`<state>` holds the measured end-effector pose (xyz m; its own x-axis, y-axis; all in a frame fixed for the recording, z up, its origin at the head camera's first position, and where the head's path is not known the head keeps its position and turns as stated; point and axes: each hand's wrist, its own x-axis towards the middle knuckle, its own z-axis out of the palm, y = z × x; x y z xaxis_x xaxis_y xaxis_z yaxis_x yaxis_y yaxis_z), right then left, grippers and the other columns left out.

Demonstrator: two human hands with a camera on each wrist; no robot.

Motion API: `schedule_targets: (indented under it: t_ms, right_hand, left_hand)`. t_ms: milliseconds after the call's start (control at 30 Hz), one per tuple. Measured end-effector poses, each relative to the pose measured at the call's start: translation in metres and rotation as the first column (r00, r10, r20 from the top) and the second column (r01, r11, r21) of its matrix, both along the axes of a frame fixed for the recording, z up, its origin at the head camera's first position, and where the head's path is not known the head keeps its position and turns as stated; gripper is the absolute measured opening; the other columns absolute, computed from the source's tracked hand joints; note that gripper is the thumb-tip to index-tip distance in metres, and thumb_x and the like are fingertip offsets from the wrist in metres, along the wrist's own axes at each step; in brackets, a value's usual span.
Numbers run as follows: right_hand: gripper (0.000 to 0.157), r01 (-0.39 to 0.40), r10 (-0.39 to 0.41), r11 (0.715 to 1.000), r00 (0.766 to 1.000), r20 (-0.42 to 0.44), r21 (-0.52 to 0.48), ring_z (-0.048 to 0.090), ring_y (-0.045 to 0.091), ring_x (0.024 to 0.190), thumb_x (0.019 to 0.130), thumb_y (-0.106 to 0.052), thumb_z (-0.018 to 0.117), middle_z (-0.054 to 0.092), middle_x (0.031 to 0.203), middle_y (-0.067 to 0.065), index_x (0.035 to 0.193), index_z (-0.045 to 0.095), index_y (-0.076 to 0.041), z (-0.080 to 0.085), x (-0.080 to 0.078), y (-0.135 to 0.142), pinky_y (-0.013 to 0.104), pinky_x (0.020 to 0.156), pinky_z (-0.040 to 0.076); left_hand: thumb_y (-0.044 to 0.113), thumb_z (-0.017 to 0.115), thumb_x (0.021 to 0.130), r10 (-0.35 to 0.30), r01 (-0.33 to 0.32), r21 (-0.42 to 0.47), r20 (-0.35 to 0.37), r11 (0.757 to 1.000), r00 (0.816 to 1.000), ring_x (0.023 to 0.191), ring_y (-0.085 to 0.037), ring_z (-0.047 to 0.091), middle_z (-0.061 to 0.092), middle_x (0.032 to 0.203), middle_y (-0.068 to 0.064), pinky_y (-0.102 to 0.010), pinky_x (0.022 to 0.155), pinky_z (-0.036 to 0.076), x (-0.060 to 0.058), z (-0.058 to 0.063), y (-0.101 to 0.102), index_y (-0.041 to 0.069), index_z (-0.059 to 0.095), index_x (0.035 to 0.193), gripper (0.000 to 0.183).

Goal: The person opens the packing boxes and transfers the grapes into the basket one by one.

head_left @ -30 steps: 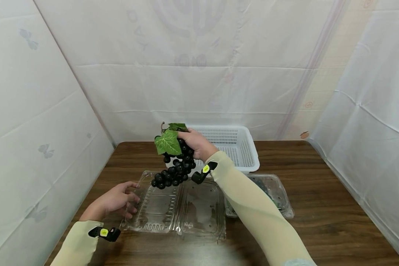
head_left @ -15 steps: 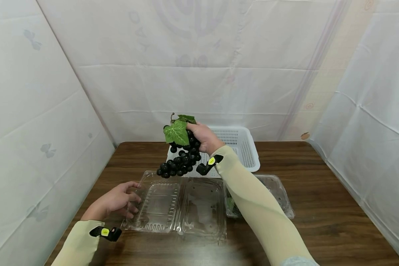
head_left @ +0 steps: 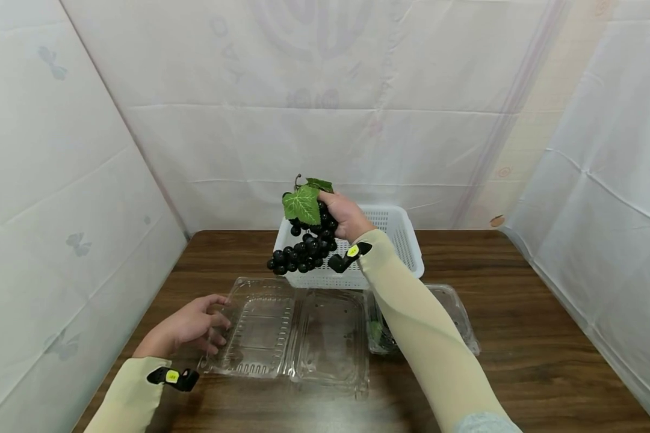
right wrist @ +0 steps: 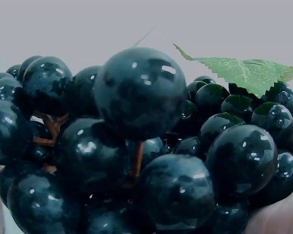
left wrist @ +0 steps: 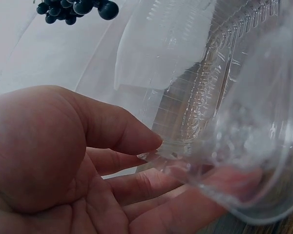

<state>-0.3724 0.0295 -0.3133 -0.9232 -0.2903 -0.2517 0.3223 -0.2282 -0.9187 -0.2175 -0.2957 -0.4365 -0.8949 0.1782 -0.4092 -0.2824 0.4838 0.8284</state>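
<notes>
Black grapes (head_left: 312, 246) hang leftward below the right grip (head_left: 348, 218) clasping their leafy top, the left grip (head_left: 186, 328) pinching a container (head_left: 294, 343).

The left forearm (head_left: 121, 400), in a pale sleeve, angles forward and inward. The left hand (head_left: 186, 325) pinches: the thumb (left wrist: 117, 127) presses from above, and the fingers (left wrist: 141, 187) extend beneath it. The right forearm (head_left: 419, 319), similarly sleeved, reaches forward and across toward the left. The right hand (head_left: 351, 219) grips, raised, farther forward than the left; its fingertips are hidden.
</notes>
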Motion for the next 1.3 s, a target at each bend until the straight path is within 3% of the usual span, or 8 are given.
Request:
schedule_targets:
  t_ms: [167, 267, 433, 633, 767, 900, 1033, 1300]
  right_hand:
    - [0.089, 0.024, -0.024, 1.0, 1.0, 0.006, 0.002, 0.064, 0.014, 0.07, 0.099, -0.025, 0.067, 0.063, 0.104, 0.006, 0.166, 0.009, -0.025, -0.002, -0.009, 0.01, 0.028, 0.064, 0.061]
    - [0.094, 0.051, -0.051, 0.999, 0.998, 0.022, 0.014, 0.063, 0.013, 0.07, 0.098, -0.024, 0.067, 0.062, 0.128, 0.011, 0.166, 0.002, -0.028, -0.006, -0.014, 0.016, 0.026, 0.064, 0.06]
    - [0.093, 0.081, -0.084, 0.993, 0.996, 0.024, 0.083, 0.06, 0.012, 0.078, 0.099, -0.021, 0.061, 0.019, 0.171, 0.008, 0.167, -0.002, -0.027, -0.011, -0.021, 0.024, 0.024, 0.07, 0.059]
    - [0.092, 0.097, -0.098, 0.986, 0.995, -0.003, 0.132, 0.058, 0.023, 0.12, 0.099, -0.024, 0.062, 0.009, 0.173, 0.007, 0.167, 0.0, -0.024, -0.019, -0.027, 0.029, 0.037, 0.102, 0.055]
    - [0.095, 0.107, -0.104, 0.977, 0.994, -0.024, 0.184, 0.024, 0.034, 0.155, 0.098, -0.033, 0.066, 0.002, 0.174, 0.008, 0.167, 0.001, -0.024, -0.028, -0.029, 0.03, 0.056, 0.123, 0.03]
    - [0.102, 0.132, -0.123, 0.965, 0.991, -0.053, 0.225, 0.006, 0.036, 0.159, 0.094, -0.04, 0.072, -0.002, 0.174, 0.008, 0.167, 0.003, -0.025, -0.038, -0.033, 0.028, 0.063, 0.124, 0.019]
    - [0.104, 0.158, -0.148, 0.964, 0.987, -0.061, 0.215, 0.012, 0.036, 0.158, 0.091, -0.04, 0.076, 0.005, 0.174, 0.01, 0.167, 0.006, -0.025, -0.048, -0.036, 0.026, 0.058, 0.122, 0.03]
    - [0.106, 0.171, -0.164, 0.96, 0.985, -0.05, 0.22, 0.012, 0.036, 0.158, 0.09, -0.041, 0.076, 0.007, 0.173, 0.011, 0.167, 0.006, -0.025, -0.058, -0.039, 0.023, 0.06, 0.123, 0.028]
  left_hand:
    - [0.002, 0.045, 0.105, -0.014, 0.014, 0.016, -0.009, 1.0, 1.0, 0.077, -0.029, 0.071, 0.064, 0.115, -0.025, -0.047, 0.064, 0.063, 0.001, -0.001, 0.001, -0.005, 0.033, 0.149, 0.046]
    - [0.002, 0.045, 0.105, -0.021, 0.022, 0.023, -0.01, 0.999, 1.0, 0.077, -0.028, 0.071, 0.064, 0.116, -0.026, -0.047, 0.064, 0.063, 0.001, -0.001, 0.0, -0.005, 0.032, 0.149, 0.046]
    - [0.002, 0.045, 0.105, -0.013, 0.014, 0.015, -0.008, 1.0, 1.0, 0.076, -0.029, 0.071, 0.065, 0.115, -0.026, -0.047, 0.064, 0.063, 0.003, -0.001, 0.001, -0.004, 0.034, 0.148, 0.045]
    - [0.003, 0.046, 0.106, -0.002, 0.003, 0.007, -0.012, 1.0, 1.0, 0.076, -0.029, 0.071, 0.065, 0.116, -0.026, -0.047, 0.064, 0.063, 0.004, -0.002, 0.0, -0.004, 0.034, 0.149, 0.045]
    - [0.003, 0.046, 0.106, -0.006, 0.006, 0.004, -0.016, 1.0, 1.0, 0.077, -0.029, 0.071, 0.064, 0.117, -0.027, -0.047, 0.064, 0.063, 0.004, -0.001, 0.0, -0.004, 0.033, 0.149, 0.046]
    - [0.003, 0.045, 0.106, -0.016, 0.017, 0.011, -0.023, 1.0, 1.0, 0.077, -0.029, 0.071, 0.064, 0.118, -0.028, -0.047, 0.064, 0.063, 0.005, -0.001, -0.001, -0.005, 0.033, 0.149, 0.046]
    - [0.003, 0.045, 0.106, -0.029, 0.029, 0.023, -0.024, 0.999, 0.999, 0.078, -0.029, 0.071, 0.064, 0.119, -0.028, -0.047, 0.064, 0.063, 0.006, -0.003, -0.001, -0.006, 0.032, 0.15, 0.047]
    - [0.004, 0.046, 0.105, -0.019, 0.019, 0.015, -0.017, 1.0, 1.0, 0.079, -0.029, 0.071, 0.064, 0.12, -0.028, -0.047, 0.065, 0.063, 0.006, -0.002, 0.0, -0.004, 0.032, 0.15, 0.048]
